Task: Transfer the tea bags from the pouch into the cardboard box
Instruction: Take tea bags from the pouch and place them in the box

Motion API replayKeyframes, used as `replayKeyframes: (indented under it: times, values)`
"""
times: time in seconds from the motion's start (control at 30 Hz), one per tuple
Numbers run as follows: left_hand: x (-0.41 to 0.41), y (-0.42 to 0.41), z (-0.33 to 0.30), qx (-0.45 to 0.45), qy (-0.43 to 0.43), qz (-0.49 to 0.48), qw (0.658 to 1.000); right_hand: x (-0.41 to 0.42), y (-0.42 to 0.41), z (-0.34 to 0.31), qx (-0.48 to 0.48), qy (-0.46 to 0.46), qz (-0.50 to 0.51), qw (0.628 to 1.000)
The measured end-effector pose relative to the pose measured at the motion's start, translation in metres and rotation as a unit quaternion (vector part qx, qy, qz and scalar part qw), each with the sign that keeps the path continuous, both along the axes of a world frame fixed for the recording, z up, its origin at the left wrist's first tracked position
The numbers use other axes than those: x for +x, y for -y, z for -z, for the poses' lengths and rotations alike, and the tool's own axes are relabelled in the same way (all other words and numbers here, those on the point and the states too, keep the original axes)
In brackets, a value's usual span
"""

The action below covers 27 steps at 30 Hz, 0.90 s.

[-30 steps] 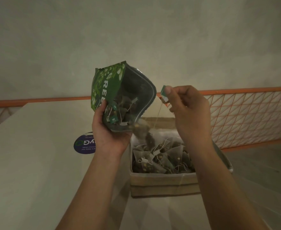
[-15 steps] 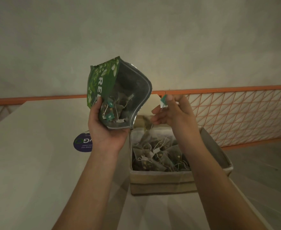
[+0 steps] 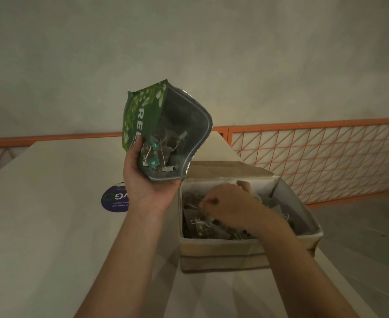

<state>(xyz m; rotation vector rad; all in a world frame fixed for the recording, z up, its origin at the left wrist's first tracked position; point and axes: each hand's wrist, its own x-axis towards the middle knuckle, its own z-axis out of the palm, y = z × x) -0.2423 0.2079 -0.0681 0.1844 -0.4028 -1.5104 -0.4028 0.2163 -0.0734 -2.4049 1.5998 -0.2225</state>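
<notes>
My left hand (image 3: 148, 187) grips a green pouch (image 3: 163, 125) from below and holds it up with its mouth open toward me. Several tea bags (image 3: 159, 157) with green tags lie inside it. To the right, below the pouch, stands the open cardboard box (image 3: 234, 250) with a pile of tea bags (image 3: 202, 226) in it. My right hand (image 3: 230, 207) is down inside the box, palm down over the pile. Its fingertips are curled at a tea bag; whether they still pinch it is unclear.
The box stands on a pale tabletop (image 3: 51, 214) bearing a round purple sticker (image 3: 115, 199). An orange mesh railing (image 3: 315, 157) runs behind and to the right. A plain wall fills the background.
My right hand, which held a tea bag by its tag beside the pouch, has dropped down into the box. The pouch has stayed raised in my left hand.
</notes>
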Motion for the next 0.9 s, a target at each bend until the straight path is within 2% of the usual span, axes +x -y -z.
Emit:
replayKeyframes:
  times: [0.07, 0.1, 0.17, 0.2, 0.23, 0.27, 0.37, 0.47, 0.53, 0.7, 0.9]
  values:
    - [0.000, -0.001, -0.001, -0.001, 0.004, -0.003, 1.000, 0.000, -0.002, -0.005, -0.086, 0.066, 0.027, 0.994]
    - [0.000, -0.001, -0.001, 0.000, 0.003, -0.004, 1.000, 0.002, -0.004, -0.009, -0.128, 0.143, 0.042, 0.980]
    - [-0.001, 0.000, -0.001, -0.001, 0.004, -0.005, 1.000, 0.010, -0.010, -0.018, -0.203, 0.317, 0.064, 0.924]
    - [-0.001, 0.000, 0.000, -0.002, 0.008, -0.006, 1.000, 0.015, -0.014, -0.022, -0.235, 0.383, 0.066, 0.891]
    - [-0.001, 0.001, 0.001, -0.003, 0.014, -0.006, 1.000, 0.020, -0.017, -0.027, -0.268, 0.410, 0.058, 0.870]
    - [-0.001, 0.002, 0.001, -0.005, 0.020, -0.005, 1.000, 0.027, -0.019, -0.030, -0.304, 0.399, 0.044, 0.864]
    - [-0.003, 0.001, 0.003, 0.002, 0.028, 0.002, 1.000, 0.044, -0.014, -0.035, -0.379, 0.276, 0.023, 0.883]
    - [-0.006, -0.001, 0.003, 0.016, 0.028, -0.001, 0.999, 0.057, -0.004, -0.039, -0.437, 0.108, 0.054, 0.892]
    - [-0.006, -0.001, 0.003, 0.026, 0.022, -0.003, 0.999, 0.064, -0.001, -0.042, -0.441, 0.031, 0.088, 0.893]
    - [-0.005, 0.001, 0.003, 0.020, 0.002, 0.009, 1.000, 0.075, -0.002, -0.047, -0.417, -0.039, 0.127, 0.899]
    - [-0.006, 0.001, 0.005, 0.021, 0.008, 0.001, 1.000, 0.074, -0.002, -0.045, -0.413, -0.023, 0.155, 0.897]
